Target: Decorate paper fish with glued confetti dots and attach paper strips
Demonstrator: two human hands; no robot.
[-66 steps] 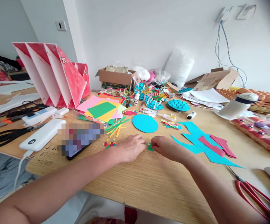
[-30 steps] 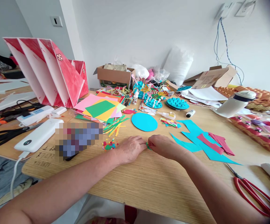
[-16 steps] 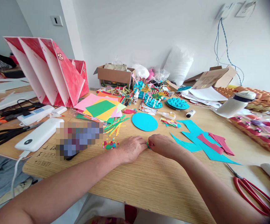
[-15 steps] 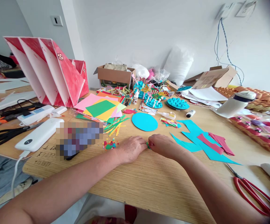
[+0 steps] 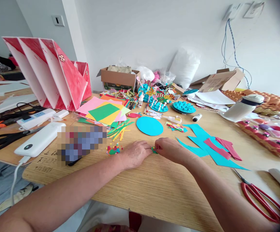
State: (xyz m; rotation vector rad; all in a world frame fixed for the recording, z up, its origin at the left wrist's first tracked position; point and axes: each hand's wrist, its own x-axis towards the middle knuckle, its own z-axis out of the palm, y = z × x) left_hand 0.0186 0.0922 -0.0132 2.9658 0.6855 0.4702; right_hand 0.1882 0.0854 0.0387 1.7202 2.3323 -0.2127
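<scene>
My left hand (image 5: 135, 154) lies flat on the table with its fingers stretched to the right. Its fingertips reach the edge of a small green paper piece (image 5: 154, 149) bearing tiny coloured spots. Over the right side of that piece, my right hand (image 5: 169, 149) is closed in a pinch; whatever its fingertips hold is hidden. Left of my left hand is a little heap of coloured paper dots (image 5: 113, 149). A blue paper oval (image 5: 149, 126) lies just beyond both hands.
Blue paper offcuts (image 5: 200, 141) and red strips lie at right, with red-handled scissors (image 5: 261, 199) nearer me. Coloured paper sheets (image 5: 105, 112) and cut strips (image 5: 119, 129) are at left. Glue bottles (image 5: 140, 101), decorated blue discs (image 5: 184, 107) and a white flask (image 5: 243, 106) stand farther back.
My right hand has shifted very slightly to the right, and a bit more of the green paper piece shows. My left hand stays in place.
</scene>
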